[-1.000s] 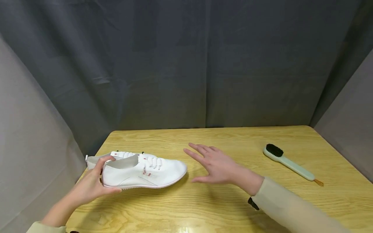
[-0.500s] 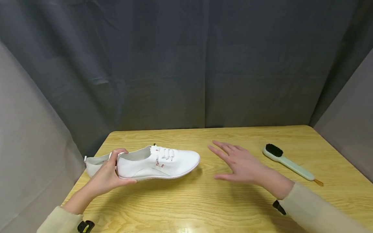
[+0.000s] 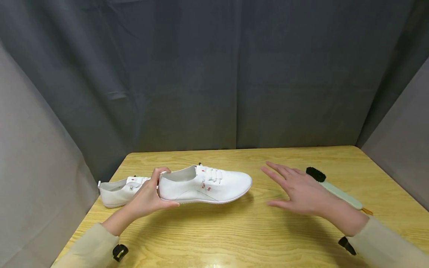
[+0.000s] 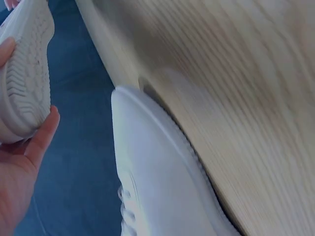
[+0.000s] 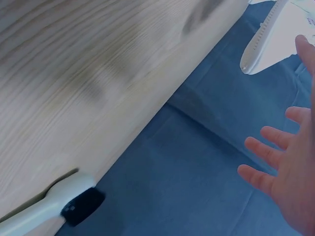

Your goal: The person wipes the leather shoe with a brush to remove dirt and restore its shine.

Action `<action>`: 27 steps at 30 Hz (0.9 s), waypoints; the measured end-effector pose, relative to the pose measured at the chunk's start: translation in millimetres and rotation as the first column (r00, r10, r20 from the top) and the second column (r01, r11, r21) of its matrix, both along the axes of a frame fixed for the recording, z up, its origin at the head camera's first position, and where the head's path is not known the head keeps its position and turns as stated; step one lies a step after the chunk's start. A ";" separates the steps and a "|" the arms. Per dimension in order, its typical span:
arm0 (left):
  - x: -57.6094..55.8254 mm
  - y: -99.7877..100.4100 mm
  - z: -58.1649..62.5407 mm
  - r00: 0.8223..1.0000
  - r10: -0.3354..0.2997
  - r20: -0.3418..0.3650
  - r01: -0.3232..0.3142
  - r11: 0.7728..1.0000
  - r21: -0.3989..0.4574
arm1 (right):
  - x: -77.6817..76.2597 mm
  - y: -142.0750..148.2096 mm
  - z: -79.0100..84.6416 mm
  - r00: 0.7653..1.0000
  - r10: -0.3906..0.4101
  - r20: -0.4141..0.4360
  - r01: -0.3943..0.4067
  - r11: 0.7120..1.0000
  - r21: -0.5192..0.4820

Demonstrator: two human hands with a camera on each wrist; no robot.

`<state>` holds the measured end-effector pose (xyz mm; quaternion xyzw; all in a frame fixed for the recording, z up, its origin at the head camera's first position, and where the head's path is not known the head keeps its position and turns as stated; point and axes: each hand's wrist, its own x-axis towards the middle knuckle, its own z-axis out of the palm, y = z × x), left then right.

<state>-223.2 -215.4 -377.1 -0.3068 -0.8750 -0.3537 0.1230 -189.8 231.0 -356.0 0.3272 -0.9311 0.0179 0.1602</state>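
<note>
My left hand [image 3: 147, 197] grips a white lace-up sneaker [image 3: 221, 186] by its heel, thumb under the sole and fingers over the back rim. Its toe points right, and a shadow falls on the table beneath it. The patterned sole [image 4: 27, 83] shows in the left wrist view. A second white sneaker [image 3: 117, 191] stands on the table behind my left wrist, partly hidden by it. My right hand [image 3: 299, 190] hovers with fingers spread and nothing in them. Beyond it lies a pale green brush [image 3: 342, 195] with black bristles, part of it hidden by that hand.
The wooden table [image 3: 214, 230] runs back to a dark grey curtain [image 3: 187, 82]. Pale cloth walls [image 3: 37, 167] stand at either side. An orange cord loop [image 3: 367, 211] hangs off the brush handle's end.
My left hand has carried the gripped sneaker to the right, away from the other sneaker. The spread right hand has moved right as well and now overlaps the brush in the head view.
</note>
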 end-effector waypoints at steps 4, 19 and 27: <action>-5.5 15.8 -0.8 1.000 -0.015 0.024 0.014 1.000 0.020 | 2.2 10.8 -0.6 1.000 -0.018 -0.008 0.018 1.000 -0.007; -24.1 62.9 -11.5 0.996 -0.089 0.029 0.089 0.996 -0.008 | 7.1 41.1 0.5 0.998 -0.058 -0.034 0.057 0.998 -0.035; -33.3 89.7 -20.2 0.986 -0.160 0.041 0.161 0.987 -0.021 | 13.6 55.3 -6.2 0.996 -0.083 -0.023 0.082 0.996 -0.044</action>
